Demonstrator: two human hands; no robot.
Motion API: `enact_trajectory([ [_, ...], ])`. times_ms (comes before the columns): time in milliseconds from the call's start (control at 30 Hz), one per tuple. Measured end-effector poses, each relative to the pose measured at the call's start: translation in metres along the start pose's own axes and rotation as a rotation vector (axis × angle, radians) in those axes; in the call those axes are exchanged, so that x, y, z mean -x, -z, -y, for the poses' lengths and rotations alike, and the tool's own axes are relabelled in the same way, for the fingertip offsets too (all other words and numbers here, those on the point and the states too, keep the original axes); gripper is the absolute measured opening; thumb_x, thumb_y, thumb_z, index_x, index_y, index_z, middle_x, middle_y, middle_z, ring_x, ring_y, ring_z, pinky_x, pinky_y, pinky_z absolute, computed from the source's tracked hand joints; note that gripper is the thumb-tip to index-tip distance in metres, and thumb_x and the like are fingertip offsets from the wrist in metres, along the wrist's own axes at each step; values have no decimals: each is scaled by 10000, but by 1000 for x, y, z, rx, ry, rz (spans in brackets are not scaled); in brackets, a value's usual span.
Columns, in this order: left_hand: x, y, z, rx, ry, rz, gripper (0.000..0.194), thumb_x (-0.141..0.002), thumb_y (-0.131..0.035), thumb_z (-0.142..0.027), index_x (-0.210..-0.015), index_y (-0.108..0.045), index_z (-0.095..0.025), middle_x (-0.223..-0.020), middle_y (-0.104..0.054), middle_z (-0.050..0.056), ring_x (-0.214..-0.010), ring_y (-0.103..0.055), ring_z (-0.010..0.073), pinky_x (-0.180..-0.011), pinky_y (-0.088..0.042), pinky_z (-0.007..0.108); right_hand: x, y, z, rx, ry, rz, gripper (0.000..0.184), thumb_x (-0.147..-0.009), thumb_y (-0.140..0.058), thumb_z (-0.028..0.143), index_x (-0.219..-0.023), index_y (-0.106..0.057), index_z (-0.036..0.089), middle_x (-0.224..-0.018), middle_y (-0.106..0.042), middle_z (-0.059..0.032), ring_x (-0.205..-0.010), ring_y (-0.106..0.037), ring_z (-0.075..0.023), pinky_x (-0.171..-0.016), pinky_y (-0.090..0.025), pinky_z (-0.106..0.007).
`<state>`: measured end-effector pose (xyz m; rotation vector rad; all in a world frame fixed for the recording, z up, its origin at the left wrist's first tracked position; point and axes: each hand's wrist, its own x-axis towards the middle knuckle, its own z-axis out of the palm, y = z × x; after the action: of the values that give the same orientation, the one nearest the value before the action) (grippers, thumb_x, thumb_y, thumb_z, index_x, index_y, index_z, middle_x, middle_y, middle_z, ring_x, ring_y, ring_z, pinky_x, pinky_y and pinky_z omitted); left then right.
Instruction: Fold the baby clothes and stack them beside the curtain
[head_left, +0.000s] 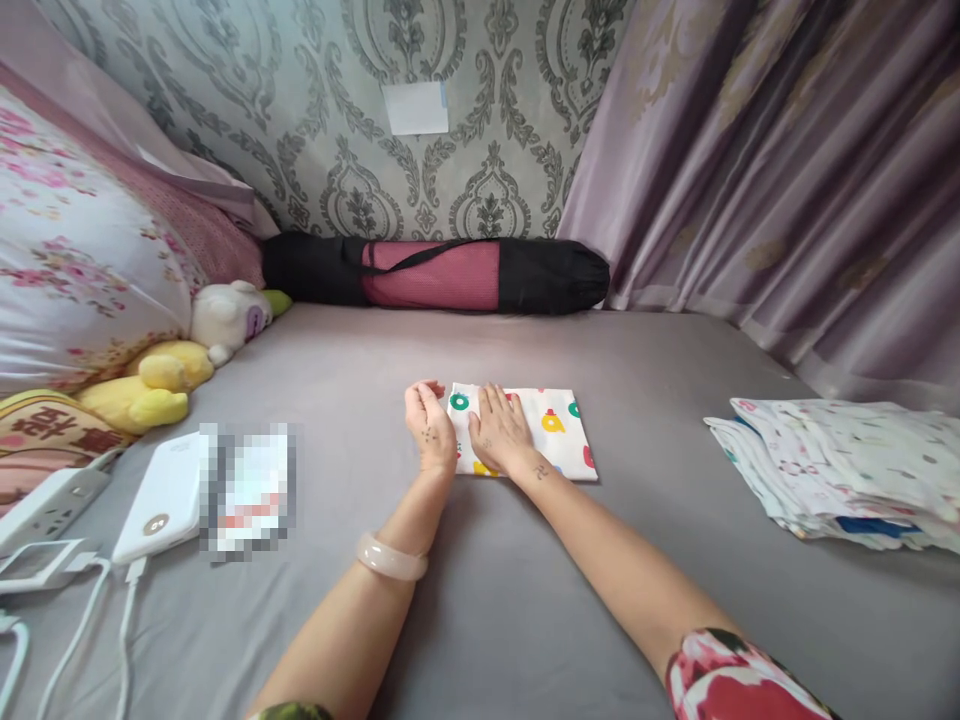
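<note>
A white cloth with colourful printed shapes lies folded into a flat rectangle on the grey bed sheet. My right hand rests palm down on its left half, fingers stretched out and pointing away from me. At the cloth's left edge, my left hand stands on its side, its fingers extended and slightly curved. It touches or nearly touches that edge; the palm side is partly hidden. Neither hand grips the cloth.
Folded printed cloths form a stack at the right. On the left are a white power bank, a power strip, cables and plush toys. A black and pink rolled bag lies along the patterned wall.
</note>
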<state>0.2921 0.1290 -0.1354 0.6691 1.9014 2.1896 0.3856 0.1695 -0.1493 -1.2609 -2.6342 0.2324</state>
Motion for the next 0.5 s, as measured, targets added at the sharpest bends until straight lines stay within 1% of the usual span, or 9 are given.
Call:
enact_trajectory([
  [100,0,0,0,28,-14,-22,250,-958,-357,-332,-863,-545,-198,-841,-620,34,-814,-600,145,-811,-463,301,-1,2,1,-5,-14,30,599,-977,-254,332,-1478,-314,9,-1550,-297,-170,-1445,-224,-265,-1179,-99,-449],
  [200,1,0,-1,48,-50,-32,263,-961,-356,-343,-858,-545,-193,-829,-614,31,-808,-592,142,-814,-456,301,-6,6,8,-18,-19,38,595,-976,-257,333,-1475,-326,16,-1564,-264,-166,-1453,-199,-272,-1177,-99,-464],
  [333,2,1,-4,80,-91,-43,287,-965,-356,-363,-839,-547,-189,-809,-602,25,-793,-583,138,-806,-450,297,-11,4,20,-55,70,19,585,-981,-240,331,-1489,-311,50,-1578,-246,-124,-1463,-171,-235,-1186,-86,-430],
  [400,1,2,-6,102,-99,-57,291,-965,-362,-370,-835,-548,-188,-805,-599,24,-788,-581,137,-793,-450,292,-13,2,24,-69,90,53,584,-979,-237,324,-1491,-308,53,-1578,-251,-118,-1464,-169,-229,-1187,-86,-419],
  [500,-1,3,-7,130,-94,-81,292,-965,-363,-370,-834,-548,-186,-794,-594,21,-778,-580,133,-781,-450,285,-14,-2,25,-78,75,96,591,-973,-239,324,-1491,-306,47,-1577,-255,-118,-1466,-157,-235,-1188,-68,-426],
])
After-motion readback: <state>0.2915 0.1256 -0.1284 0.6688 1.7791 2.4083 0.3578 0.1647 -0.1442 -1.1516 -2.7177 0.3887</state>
